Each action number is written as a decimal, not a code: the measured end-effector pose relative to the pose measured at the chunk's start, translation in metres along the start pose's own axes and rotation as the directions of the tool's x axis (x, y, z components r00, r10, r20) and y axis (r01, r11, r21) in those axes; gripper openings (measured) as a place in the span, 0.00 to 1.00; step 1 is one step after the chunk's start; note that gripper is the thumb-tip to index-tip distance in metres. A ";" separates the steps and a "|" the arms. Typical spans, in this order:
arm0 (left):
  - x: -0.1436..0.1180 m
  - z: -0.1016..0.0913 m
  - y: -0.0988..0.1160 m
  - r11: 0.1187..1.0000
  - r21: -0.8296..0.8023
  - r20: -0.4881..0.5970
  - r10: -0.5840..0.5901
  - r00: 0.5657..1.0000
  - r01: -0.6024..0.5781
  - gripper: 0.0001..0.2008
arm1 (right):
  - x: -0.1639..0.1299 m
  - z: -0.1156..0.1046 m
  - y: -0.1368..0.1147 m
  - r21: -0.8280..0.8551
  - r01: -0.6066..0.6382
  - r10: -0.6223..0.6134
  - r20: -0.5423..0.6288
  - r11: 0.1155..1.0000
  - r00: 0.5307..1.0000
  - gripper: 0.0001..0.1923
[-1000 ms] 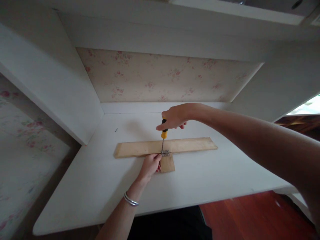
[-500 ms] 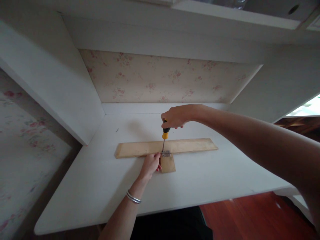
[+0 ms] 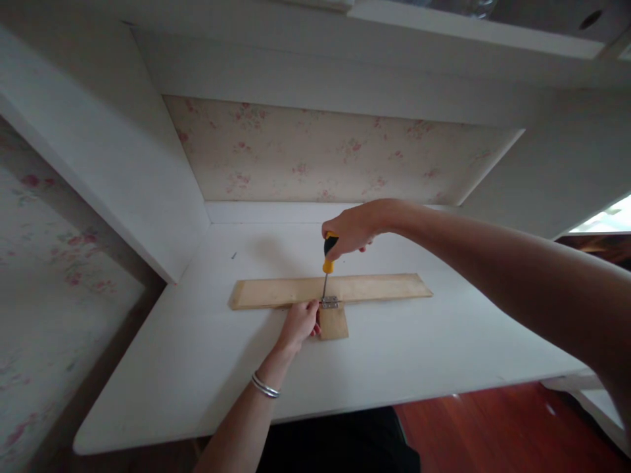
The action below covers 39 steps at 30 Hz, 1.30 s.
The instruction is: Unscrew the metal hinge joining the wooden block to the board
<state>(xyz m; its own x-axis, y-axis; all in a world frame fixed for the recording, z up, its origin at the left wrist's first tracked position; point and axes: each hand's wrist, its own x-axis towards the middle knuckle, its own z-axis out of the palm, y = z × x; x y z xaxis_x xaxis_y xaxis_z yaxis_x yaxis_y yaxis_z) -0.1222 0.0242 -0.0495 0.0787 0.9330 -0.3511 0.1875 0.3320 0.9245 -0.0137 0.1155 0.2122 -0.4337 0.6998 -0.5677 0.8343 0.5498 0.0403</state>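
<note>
My right hand (image 3: 352,230) is wrapped round the yellow and black handle of a screwdriver (image 3: 328,266). Its shaft points down, and the tip meets the upper left part of a metal hinge (image 3: 330,302). That hinge lies across the joint between a long wooden board (image 3: 379,286) and a short wooden piece (image 3: 335,325), which together form a T. My left hand (image 3: 298,323) is closed at the left edge of the short piece, with thumb and forefinger by the hinge's left end. Its fingertips are partly hidden.
A screw (image 3: 234,255) lies on the white desk (image 3: 187,368), behind the board's left end. White side panels and a floral back wall (image 3: 296,151) enclose the desk, with a shelf overhead. The desk's front edge is close to my body.
My right hand has turned slightly on the screwdriver, showing more of the handle. The left hand stays at the hinge. The whole view has shifted a little.
</note>
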 end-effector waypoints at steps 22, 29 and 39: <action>0.002 0.000 -0.002 1.000 0.016 0.003 -0.003 1.000 0.003 0.17 | 0.002 0.004 0.003 0.006 -0.020 0.020 -0.020 1.000 1.000 0.27; 0.002 0.000 -0.001 1.000 0.001 0.001 -0.003 1.000 0.003 0.17 | 0.003 0.004 0.004 -0.017 0.084 -0.085 -0.067 0.996 0.994 0.26; 0.006 0.003 0.001 0.999 0.031 -0.010 -0.043 0.999 0.044 0.17 | 0.002 0.003 0.003 0.029 0.065 -0.063 -0.053 0.998 0.997 0.22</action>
<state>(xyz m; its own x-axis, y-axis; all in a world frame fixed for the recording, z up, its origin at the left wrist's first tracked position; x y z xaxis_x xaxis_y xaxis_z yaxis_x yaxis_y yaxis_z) -0.1190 0.0296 -0.0512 0.0606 0.9192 -0.3892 0.2205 0.3679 0.9033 -0.0104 0.1171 0.2085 -0.5027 0.6869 -0.5247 0.8140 0.5805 -0.0201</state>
